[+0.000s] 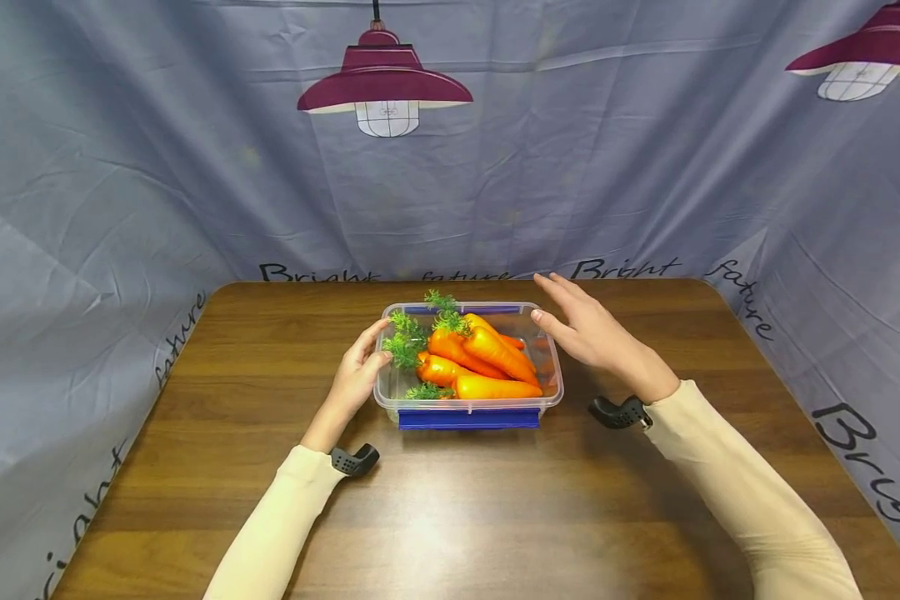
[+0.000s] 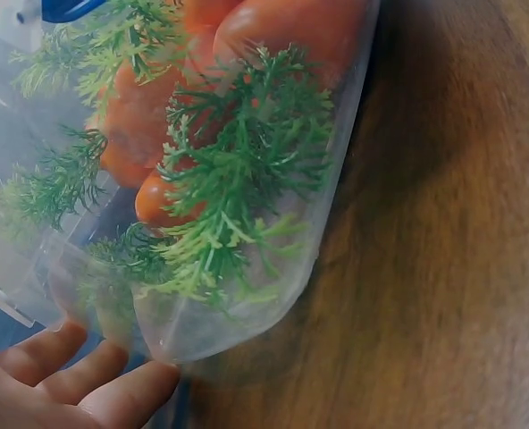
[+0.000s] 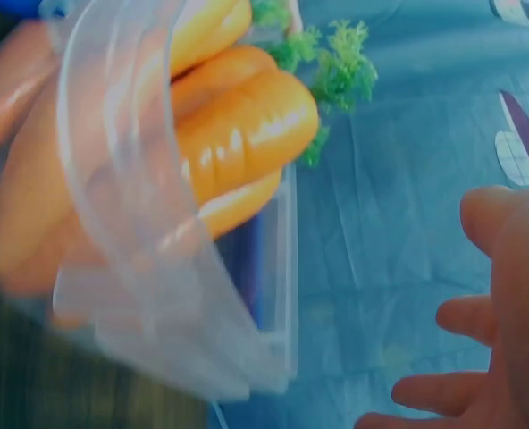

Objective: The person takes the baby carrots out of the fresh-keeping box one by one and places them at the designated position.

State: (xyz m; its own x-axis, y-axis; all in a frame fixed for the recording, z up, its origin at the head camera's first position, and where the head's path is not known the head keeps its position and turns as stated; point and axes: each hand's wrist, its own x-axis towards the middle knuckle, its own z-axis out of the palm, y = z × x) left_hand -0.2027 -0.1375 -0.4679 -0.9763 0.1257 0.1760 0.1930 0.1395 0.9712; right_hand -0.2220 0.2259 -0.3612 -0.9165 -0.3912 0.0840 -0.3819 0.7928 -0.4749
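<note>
A clear plastic food container (image 1: 468, 405) with blue side latches stands on the table, its top uncovered. Inside lie several orange carrots (image 1: 487, 387) with leafy green tops (image 1: 405, 354), one sprig rising past the far rim. My left hand (image 1: 356, 371) holds the container's left side, thumb and index tips at the rim; the other fingers (image 2: 126, 393) show against the plastic in the left wrist view. Just off the right rim, my right hand (image 1: 592, 329) hovers with fingers spread and nothing in them. The right wrist view shows a gap between its fingers (image 3: 439, 393) and the container.
Brown wooden table (image 1: 480, 517) surrounds the container, with the widest stretch in front of it. Grey fabric (image 1: 570, 167) printed with lamps and lettering hangs behind and at both sides. A black wrist device (image 1: 356, 460) sits on each wrist.
</note>
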